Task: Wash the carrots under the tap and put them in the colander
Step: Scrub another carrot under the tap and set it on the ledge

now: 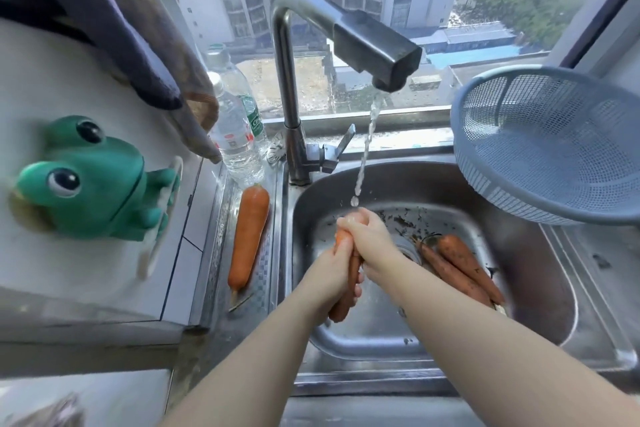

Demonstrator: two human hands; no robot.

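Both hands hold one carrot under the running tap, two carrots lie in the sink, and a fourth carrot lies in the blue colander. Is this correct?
Not quite. The head view shows the colander empty; the fourth carrot lies on the steel ledge left of the sink. The rest is correct.

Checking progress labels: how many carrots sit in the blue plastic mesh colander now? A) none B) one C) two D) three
A: the blue plastic mesh colander holds nothing; the left hand and right hand grip one orange carrot, two soiled carrots lie in the steel sink, a fourth carrot beside it.
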